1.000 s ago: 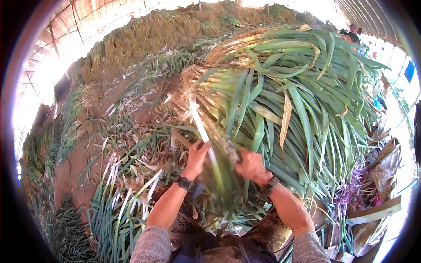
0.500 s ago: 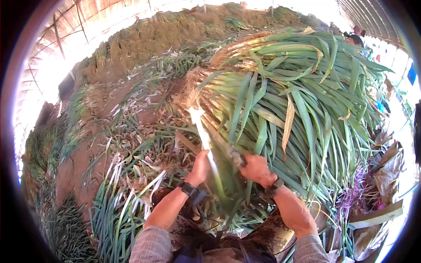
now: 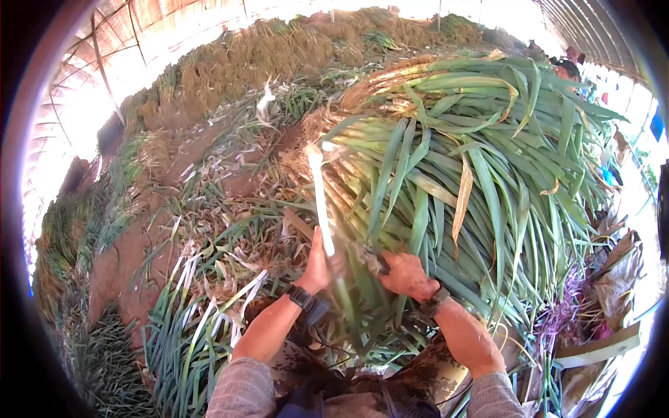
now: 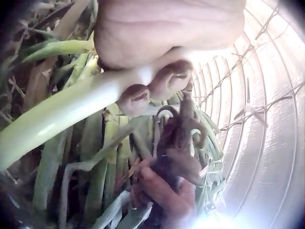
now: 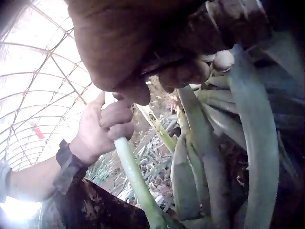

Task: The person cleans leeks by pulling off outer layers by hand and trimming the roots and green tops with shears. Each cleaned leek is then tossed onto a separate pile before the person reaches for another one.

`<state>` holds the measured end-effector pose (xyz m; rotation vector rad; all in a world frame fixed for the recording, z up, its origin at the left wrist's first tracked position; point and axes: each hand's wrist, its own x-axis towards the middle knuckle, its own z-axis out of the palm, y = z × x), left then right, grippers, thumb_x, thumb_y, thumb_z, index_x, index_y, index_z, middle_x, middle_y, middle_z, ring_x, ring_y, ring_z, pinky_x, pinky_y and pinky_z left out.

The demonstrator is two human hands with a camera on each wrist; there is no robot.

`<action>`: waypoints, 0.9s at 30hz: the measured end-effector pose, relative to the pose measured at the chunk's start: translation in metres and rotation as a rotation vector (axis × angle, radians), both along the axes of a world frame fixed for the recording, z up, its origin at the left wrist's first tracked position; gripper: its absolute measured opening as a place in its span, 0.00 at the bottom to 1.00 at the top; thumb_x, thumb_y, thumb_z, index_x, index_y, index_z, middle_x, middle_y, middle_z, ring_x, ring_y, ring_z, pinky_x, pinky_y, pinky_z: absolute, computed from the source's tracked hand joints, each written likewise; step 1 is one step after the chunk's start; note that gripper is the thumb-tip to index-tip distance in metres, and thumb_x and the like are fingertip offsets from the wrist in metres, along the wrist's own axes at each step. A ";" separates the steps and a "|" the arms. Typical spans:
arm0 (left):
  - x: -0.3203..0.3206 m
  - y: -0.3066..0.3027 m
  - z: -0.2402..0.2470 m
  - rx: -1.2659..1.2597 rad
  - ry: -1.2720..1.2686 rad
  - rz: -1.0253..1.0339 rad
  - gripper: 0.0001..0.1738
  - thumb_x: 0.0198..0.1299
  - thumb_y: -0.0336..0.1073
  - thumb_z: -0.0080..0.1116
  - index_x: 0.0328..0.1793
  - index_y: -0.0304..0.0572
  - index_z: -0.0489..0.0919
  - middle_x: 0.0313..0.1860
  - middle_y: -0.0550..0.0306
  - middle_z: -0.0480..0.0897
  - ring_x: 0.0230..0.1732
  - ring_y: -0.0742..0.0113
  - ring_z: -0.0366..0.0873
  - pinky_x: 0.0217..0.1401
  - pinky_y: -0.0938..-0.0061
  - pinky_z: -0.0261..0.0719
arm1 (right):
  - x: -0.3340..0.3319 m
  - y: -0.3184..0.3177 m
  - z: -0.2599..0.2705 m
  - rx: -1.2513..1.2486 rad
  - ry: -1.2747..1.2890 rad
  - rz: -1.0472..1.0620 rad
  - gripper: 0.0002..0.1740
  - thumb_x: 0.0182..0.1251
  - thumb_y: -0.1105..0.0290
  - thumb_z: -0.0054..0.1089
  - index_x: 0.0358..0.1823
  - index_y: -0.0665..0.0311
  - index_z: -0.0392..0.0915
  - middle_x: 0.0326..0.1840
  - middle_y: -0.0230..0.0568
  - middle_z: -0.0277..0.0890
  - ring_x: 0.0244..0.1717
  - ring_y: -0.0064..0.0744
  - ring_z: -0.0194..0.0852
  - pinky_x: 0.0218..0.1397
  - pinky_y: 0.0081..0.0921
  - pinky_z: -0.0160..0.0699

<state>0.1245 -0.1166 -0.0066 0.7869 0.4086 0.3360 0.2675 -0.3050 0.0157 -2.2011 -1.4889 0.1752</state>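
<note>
My left hand (image 3: 317, 269) grips a leek-like green onion (image 3: 320, 198) around its shaft, its white end pointing away and its green part toward my lap. In the left wrist view, the fingers curl under the pale stalk (image 4: 57, 117). My right hand (image 3: 409, 277) is just to the right, wrapped around a grey air gun (image 4: 183, 133) with a slim nozzle and curved lever. The nozzle points toward the stalk, blurred in the head view. Beyond the onion's white end, a pale strip of skin (image 3: 265, 104) hangs in the air.
A tall heap of green onions (image 3: 481, 160) stands in front to the right, roots facing left. Several white-stalked onions (image 3: 202, 313) lie at my lower left among peeled scraps (image 3: 230, 237). Purple twine (image 3: 561, 303) and a board (image 3: 599, 346) lie at the right.
The pale strip of skin has appeared in the air at the upper left. The onion has swung a little more upright in my left hand. The right hand stays close beside it.
</note>
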 end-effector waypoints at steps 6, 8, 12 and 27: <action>-0.018 0.044 0.038 0.356 -0.102 0.581 0.29 0.74 0.66 0.35 0.39 0.50 0.71 0.17 0.67 0.68 0.12 0.74 0.65 0.11 0.76 0.65 | 0.004 -0.010 -0.013 -0.190 0.062 -0.040 0.20 0.62 0.52 0.61 0.43 0.62 0.82 0.34 0.56 0.83 0.39 0.60 0.82 0.48 0.51 0.80; -0.037 0.080 0.067 0.385 -0.089 0.805 0.29 0.75 0.65 0.35 0.39 0.49 0.72 0.16 0.66 0.67 0.11 0.74 0.66 0.10 0.76 0.65 | 0.006 -0.015 -0.019 -0.203 0.036 -0.063 0.21 0.63 0.51 0.60 0.42 0.63 0.82 0.36 0.57 0.83 0.41 0.60 0.82 0.49 0.51 0.80; -0.103 0.134 0.153 0.698 0.031 1.035 0.32 0.73 0.66 0.38 0.34 0.46 0.73 0.15 0.65 0.67 0.11 0.73 0.66 0.11 0.76 0.64 | 0.002 -0.011 -0.004 -0.313 0.067 -0.139 0.24 0.63 0.48 0.58 0.43 0.65 0.83 0.42 0.60 0.83 0.48 0.61 0.81 0.55 0.50 0.78; -0.155 0.112 0.087 1.246 0.950 0.087 0.14 0.69 0.42 0.54 0.41 0.41 0.83 0.24 0.62 0.72 0.23 0.76 0.66 0.25 0.75 0.67 | 0.016 0.001 0.032 -0.689 0.164 -0.055 0.24 0.61 0.52 0.61 0.47 0.68 0.82 0.39 0.60 0.83 0.43 0.56 0.83 0.47 0.46 0.78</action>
